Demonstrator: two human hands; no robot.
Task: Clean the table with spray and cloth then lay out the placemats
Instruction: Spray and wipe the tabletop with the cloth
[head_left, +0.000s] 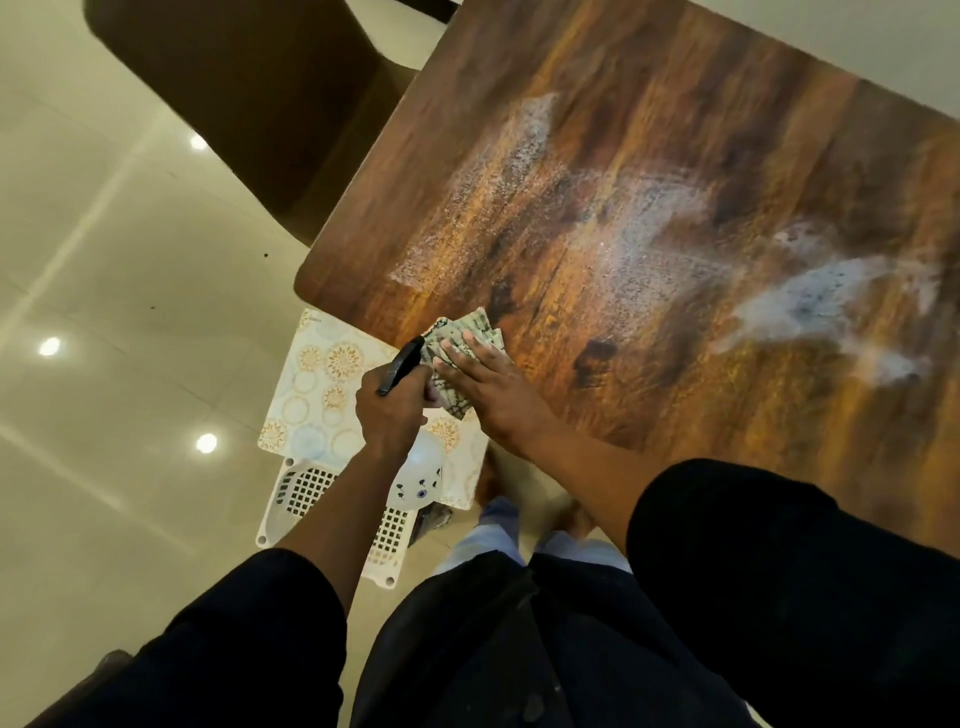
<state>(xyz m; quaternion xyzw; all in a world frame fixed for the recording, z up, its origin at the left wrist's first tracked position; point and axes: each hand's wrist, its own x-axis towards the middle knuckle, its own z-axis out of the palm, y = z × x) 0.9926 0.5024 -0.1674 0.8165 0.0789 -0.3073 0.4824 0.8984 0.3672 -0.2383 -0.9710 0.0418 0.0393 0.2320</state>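
Note:
A wooden table (675, 156) carries white patches of spray foam (810, 301) across its middle and right. At its near left edge lies a folded patterned cloth (460, 332); my right hand (488, 384) rests flat on it with the fingers spread. My left hand (389, 410) is just left of the edge, closed around the black trigger head of a spray bottle (421, 478), whose white body hangs below the hand. Pale placemats with gold circle patterns (317, 384) lie below the table edge on a white basket.
A white lattice basket (306, 493) stands on the glossy tiled floor (104, 312) beside the table, under the placemats. A dark brown chair (249, 98) is at the table's far left side. My legs and feet are beneath the near edge.

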